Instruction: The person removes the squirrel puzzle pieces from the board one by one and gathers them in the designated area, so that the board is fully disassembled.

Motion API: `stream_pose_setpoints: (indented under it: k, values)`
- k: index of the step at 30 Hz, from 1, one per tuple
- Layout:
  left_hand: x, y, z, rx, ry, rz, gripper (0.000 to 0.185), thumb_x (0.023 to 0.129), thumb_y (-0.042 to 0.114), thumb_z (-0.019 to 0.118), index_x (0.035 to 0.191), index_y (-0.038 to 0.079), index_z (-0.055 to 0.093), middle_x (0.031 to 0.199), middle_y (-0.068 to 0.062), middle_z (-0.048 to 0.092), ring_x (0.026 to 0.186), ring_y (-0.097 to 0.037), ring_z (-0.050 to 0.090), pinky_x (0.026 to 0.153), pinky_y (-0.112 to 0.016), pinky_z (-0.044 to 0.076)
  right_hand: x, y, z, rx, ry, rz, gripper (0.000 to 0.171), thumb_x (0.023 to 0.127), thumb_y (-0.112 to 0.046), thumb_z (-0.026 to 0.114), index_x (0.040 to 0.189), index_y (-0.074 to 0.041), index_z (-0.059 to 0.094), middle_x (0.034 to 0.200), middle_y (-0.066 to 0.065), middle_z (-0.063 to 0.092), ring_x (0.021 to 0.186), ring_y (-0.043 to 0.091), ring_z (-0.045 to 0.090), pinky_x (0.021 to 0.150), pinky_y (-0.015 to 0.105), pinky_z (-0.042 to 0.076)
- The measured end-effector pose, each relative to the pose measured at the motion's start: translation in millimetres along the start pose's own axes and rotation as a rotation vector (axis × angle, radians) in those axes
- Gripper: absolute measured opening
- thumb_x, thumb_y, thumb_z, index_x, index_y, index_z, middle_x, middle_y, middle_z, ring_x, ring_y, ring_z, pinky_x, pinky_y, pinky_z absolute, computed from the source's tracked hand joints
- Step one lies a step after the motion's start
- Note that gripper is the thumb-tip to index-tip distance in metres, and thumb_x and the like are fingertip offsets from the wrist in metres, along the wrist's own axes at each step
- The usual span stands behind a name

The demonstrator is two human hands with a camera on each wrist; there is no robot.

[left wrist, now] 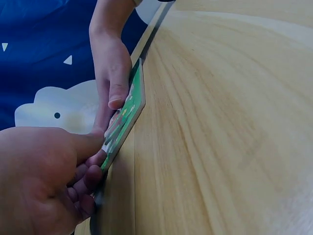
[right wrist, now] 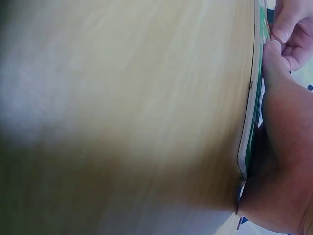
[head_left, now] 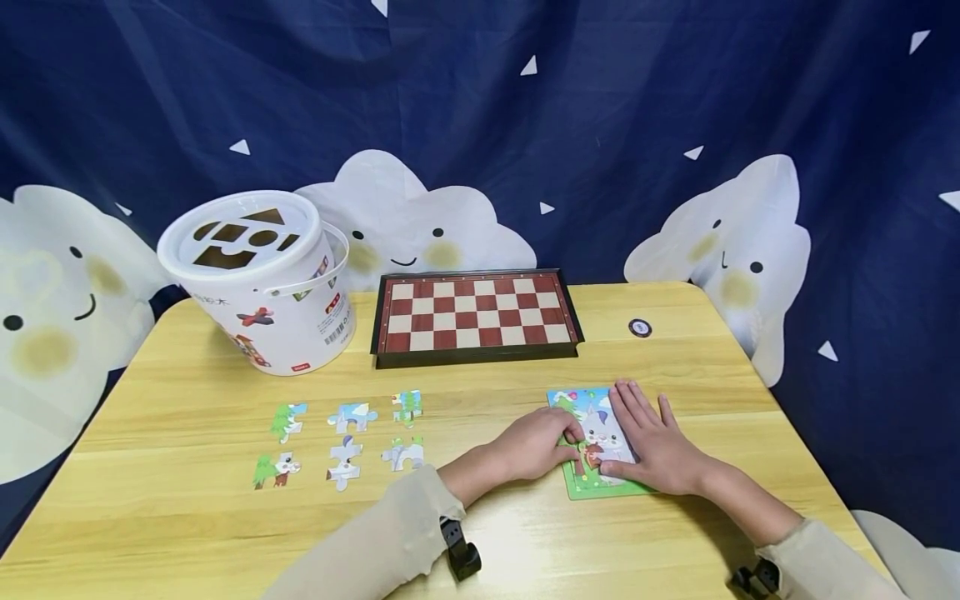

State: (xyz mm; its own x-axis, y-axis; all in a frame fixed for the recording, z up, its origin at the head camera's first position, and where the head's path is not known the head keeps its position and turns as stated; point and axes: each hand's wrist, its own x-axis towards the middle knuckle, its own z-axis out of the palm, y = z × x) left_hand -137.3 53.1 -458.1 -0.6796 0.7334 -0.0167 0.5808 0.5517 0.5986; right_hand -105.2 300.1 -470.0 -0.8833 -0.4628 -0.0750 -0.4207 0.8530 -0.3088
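Head view: I observe a white bucket [head_left: 296, 333] at the left rear of the wood-grain table [head_left: 517, 542]. Shaped cut-outs pierce its lid [head_left: 273, 257]; I cannot determine the contents. The puzzle board [head_left: 611, 492] lies flat at right front, bearing a picture of a grey animal. Left hand [head_left: 532, 446]: fingers curled, thumb and forefinger at the board's left part; I cannot tell whether they pinch a piece. Right hand [head_left: 660, 450]: flattened, fingers extended over the board's right side. Surface: six loose puzzle pieces [head_left: 345, 467] lie in two rows at left; a red-and-white chequered board [head_left: 476, 315] occupies the rear centre, a dark round chip [head_left: 640, 328] the right rear. Room: a navy curtain [head_left: 465, 92] printed with smiling white clouds [head_left: 435, 221] hangs behind.
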Motion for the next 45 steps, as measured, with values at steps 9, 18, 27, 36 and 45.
stream_pose_setpoints:
  k: [9, 18, 27, 36, 45]
  values:
    - [2.1, -0.4, 2.3, -0.134, 0.038, -0.042, 0.005, 0.100, 0.014, 0.067, 0.102, 0.012, 0.070, 0.085, 0.011, 0.065, 0.078, 0.002, 0.057, 0.078, -0.016, 0.047, -1.2, -1.3, 0.7, 0.004, 0.002, 0.000, 0.109, 0.091, -0.062, 0.065, 0.159, 0.006, 0.014, 0.166, 0.028, 0.009, 0.153, 0.044, 0.003, 0.114, 0.073, 0.002]
    - [5.0, 1.8, 3.5, -0.160, 0.089, -0.076, 0.006, 0.096, 0.020, 0.073, 0.092, 0.017, 0.069, 0.079, 0.013, 0.065, 0.070, 0.004, 0.055, 0.068, -0.016, 0.044, -1.1, -0.6, -0.6, 0.004, -0.005, -0.003, 0.108, 0.092, -0.061, 0.064, 0.159, 0.006, 0.012, 0.166, 0.029, 0.007, 0.153, 0.044, 0.002, 0.115, 0.072, 0.001]
    - [6.7, 4.9, 4.1, -0.214, 0.093, -0.127, 0.005, 0.096, 0.020, 0.073, 0.098, 0.016, 0.075, 0.079, 0.013, 0.070, 0.070, 0.005, 0.058, 0.070, -0.018, 0.046, -0.7, 0.0, -1.2, 0.008, -0.007, -0.005, 0.108, 0.092, -0.061, 0.064, 0.159, 0.006, 0.012, 0.166, 0.028, 0.007, 0.154, 0.044, 0.001, 0.114, 0.072, 0.001]
    - [7.4, 1.6, 2.0, -0.286, 0.092, -0.129, 0.006, 0.096, 0.015, 0.072, 0.094, 0.014, 0.077, 0.077, 0.011, 0.070, 0.066, 0.004, 0.057, 0.066, -0.017, 0.045, -0.6, 0.3, -0.7, 0.002, -0.009, -0.006, 0.108, 0.093, -0.060, 0.064, 0.159, 0.006, 0.012, 0.166, 0.029, 0.006, 0.154, 0.044, 0.001, 0.114, 0.072, 0.001]
    - [-8.3, -4.8, -21.1, -0.393, 0.088, -0.102, 0.005, 0.096, 0.012, 0.071, 0.097, 0.010, 0.076, 0.085, 0.006, 0.070, 0.073, -0.006, 0.064, 0.068, -0.020, 0.052, -0.7, 0.6, -0.7, 0.027, -0.010, -0.003, 0.108, 0.092, -0.061, 0.065, 0.160, 0.005, 0.011, 0.166, 0.028, 0.006, 0.153, 0.044, 0.000, 0.115, 0.072, -0.001]
